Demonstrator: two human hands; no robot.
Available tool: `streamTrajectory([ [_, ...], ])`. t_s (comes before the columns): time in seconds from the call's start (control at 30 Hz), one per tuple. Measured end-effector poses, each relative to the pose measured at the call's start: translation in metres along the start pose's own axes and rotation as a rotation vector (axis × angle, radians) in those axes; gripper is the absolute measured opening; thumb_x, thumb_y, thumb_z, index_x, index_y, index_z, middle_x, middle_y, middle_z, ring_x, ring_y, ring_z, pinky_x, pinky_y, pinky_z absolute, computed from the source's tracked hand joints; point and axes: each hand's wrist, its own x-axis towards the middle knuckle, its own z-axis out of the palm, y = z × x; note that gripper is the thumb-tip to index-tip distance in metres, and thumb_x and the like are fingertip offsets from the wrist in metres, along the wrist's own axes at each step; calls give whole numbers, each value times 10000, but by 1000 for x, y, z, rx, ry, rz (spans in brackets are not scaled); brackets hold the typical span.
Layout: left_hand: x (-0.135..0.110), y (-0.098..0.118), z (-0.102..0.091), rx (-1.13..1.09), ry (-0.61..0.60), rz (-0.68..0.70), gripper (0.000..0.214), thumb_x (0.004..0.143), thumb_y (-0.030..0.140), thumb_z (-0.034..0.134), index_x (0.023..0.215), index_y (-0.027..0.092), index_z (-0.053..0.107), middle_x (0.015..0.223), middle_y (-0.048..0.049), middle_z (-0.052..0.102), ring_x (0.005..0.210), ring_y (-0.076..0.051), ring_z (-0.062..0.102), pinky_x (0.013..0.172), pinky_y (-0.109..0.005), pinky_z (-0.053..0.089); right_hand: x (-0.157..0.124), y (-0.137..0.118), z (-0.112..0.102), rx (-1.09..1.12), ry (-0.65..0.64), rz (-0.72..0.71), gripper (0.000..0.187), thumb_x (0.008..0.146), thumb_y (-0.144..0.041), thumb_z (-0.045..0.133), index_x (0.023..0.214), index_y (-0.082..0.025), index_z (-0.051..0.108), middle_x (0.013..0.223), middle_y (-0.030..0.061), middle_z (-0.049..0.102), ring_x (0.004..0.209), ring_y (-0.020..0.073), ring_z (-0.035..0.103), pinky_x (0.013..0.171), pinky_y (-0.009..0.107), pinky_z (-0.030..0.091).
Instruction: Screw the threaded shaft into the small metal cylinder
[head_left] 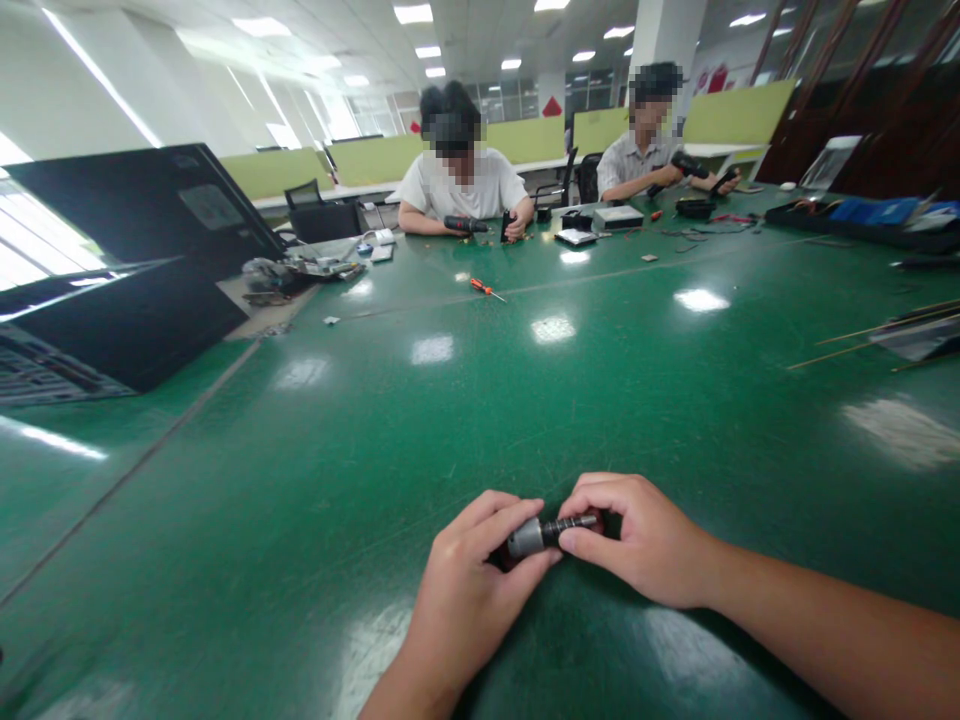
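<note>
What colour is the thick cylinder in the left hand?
Grey: the thick cylinder, head view.

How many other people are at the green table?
2: a person in white straight across, and a person in a patterned shirt farther right. Others may be hidden.

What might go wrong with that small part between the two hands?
The small part is cylindrical, held between the left hand and right hand, so it might slip and roll on the glossy tabletop. The right fingertips sit close about its narrow section, so one could perhaps get pinched.
</note>
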Motion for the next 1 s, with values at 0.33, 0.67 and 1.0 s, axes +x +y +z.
streamTrajectory([
  [0.33, 0, 0, 0, -12, 11, -4, 371, 762, 123, 804, 1098, 250, 710, 931, 0, 702, 823, -140, 666, 740, -227, 524, 1, 0, -1, 27, 14, 6, 77, 852, -251, 676, 842, -200, 733, 761, 0, 630, 711, 144, 585, 678, 272, 431],
  [0.67, 1, 1, -1, -17, 7, -15, 338, 777, 130, 776, 1090, 243, 716, 926, -27, 705, 818, -169, 672, 729, -265, 541, 0, -1, 0, 18, 17, 5, 67, 853, -242, 678, 843, -200, 729, 753, -2, 625, 712, 146, 582, 678, 273, 429],
  [1.0, 1, 2, -1, -17, 18, -19, 367, 757, 105, 793, 1088, 245, 716, 925, -9, 701, 822, -150, 664, 728, -241, 525, 0, -2, 0, 16, 14, 15, 75, 855, -247, 674, 838, -197, 727, 745, 1, 617, 705, 148, 579, 673, 274, 427],
])
